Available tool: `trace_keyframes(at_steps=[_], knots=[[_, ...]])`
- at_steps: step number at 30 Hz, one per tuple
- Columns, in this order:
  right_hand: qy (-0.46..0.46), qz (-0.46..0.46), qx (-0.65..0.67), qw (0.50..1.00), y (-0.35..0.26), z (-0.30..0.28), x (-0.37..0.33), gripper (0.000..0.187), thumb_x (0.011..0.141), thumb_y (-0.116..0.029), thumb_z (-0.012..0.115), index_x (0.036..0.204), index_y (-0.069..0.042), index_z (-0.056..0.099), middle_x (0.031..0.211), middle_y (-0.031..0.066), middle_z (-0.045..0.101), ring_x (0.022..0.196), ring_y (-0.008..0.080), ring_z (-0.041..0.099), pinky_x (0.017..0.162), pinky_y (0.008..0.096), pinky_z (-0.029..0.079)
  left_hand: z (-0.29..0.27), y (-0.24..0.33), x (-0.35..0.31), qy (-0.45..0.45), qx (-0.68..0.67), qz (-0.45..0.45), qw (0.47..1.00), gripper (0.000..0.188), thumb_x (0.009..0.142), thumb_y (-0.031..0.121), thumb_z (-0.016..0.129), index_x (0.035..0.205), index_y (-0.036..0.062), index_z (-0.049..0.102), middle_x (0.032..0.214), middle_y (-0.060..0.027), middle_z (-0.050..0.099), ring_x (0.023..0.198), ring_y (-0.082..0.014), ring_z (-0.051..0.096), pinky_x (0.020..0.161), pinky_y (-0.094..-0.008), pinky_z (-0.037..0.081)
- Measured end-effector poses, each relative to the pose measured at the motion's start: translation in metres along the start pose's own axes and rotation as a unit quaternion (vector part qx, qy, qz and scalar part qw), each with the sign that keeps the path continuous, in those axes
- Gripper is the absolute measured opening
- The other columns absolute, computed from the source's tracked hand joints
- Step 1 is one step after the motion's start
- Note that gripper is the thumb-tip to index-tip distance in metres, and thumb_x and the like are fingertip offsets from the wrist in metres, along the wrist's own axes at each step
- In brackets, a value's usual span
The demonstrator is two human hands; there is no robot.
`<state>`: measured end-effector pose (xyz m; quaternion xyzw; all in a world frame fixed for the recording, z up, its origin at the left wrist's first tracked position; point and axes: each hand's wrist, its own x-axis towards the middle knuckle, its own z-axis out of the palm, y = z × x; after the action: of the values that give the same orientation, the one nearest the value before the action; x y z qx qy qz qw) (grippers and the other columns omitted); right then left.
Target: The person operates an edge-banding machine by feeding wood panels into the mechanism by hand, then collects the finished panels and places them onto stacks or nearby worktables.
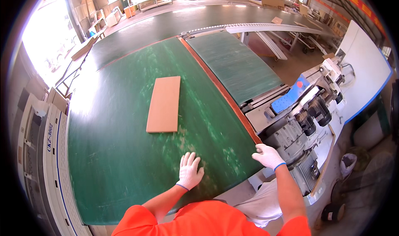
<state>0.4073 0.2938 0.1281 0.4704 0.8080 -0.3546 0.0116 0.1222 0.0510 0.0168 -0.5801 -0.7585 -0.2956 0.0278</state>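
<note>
A flat tan rectangular panel [164,104] lies on the wide green conveyor belt [112,153], ahead of my hands. My left hand [190,171], in a white knit glove, is at the near part of the belt, nearer to me than the panel. Its fingers are extended and it holds nothing. My right hand [269,156], gloved the same way, rests at the near end of the reddish-brown rail [220,87] along the belt's right side. Thumb and forefinger stand apart there; the other fingers are partly hidden.
Right of the rail are a narrower green belt [235,63] and machinery with motors [305,122] and a blue bracket [291,97]. A white machine housing [54,165] borders the left side. Beyond, a curved dark green conveyor [141,30] crosses, with a roller strip [208,28] beside it.
</note>
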Motion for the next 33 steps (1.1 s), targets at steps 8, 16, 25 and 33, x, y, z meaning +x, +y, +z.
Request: trace_keyframes(at_steps=[8,16,25,33], knots=[[0.016,0.147,-0.184,0.972,0.032,0.003,0.017,0.063,0.080,-0.049,0.071,0.118,0.001,0.065,0.121,0.0271,0.069,0.112,0.0403,0.069,0.097,0.0480,0.055,0.033,-0.031,0.068,0.055,0.037,0.017,0.998,0.041,0.085,0.018,0.069,0.124,0.0030,0.065,0.139,-0.0198,0.059,0.136,-0.0435,0.049,0.118,-0.0580,0.037],[-0.012,0.138,-0.207,0.969,0.025,0.014,0.021,0.074,0.078,-0.053,0.074,0.120,0.007,0.063,0.113,0.0256,0.073,0.107,0.0391,0.071,0.095,0.0449,0.057,0.045,-0.085,0.114,0.104,0.075,-0.035,0.991,0.036,0.086,0.020,0.068,0.118,0.0042,0.067,0.138,-0.0165,0.061,0.135,-0.0398,0.051,0.119,-0.0538,0.036],[-0.007,0.144,-0.206,0.968,0.032,0.018,0.024,0.072,0.080,-0.054,0.073,0.120,0.006,0.064,0.117,0.0249,0.073,0.109,0.0381,0.071,0.096,0.0457,0.056,0.044,-0.085,0.113,0.102,0.075,-0.039,0.991,0.036,0.085,0.018,0.069,0.117,0.0029,0.068,0.138,-0.0178,0.062,0.135,-0.0405,0.051,0.118,-0.0535,0.037],[-0.007,0.143,-0.217,0.966,0.029,0.020,0.026,0.073,0.081,-0.054,0.072,0.122,0.006,0.063,0.119,0.0244,0.072,0.112,0.0374,0.070,0.097,0.0456,0.056,0.044,-0.084,0.112,0.106,0.066,-0.040,0.991,0.037,0.085,0.019,0.069,0.117,0.0030,0.068,0.138,-0.0171,0.061,0.136,-0.0403,0.051,0.119,-0.0544,0.036]])
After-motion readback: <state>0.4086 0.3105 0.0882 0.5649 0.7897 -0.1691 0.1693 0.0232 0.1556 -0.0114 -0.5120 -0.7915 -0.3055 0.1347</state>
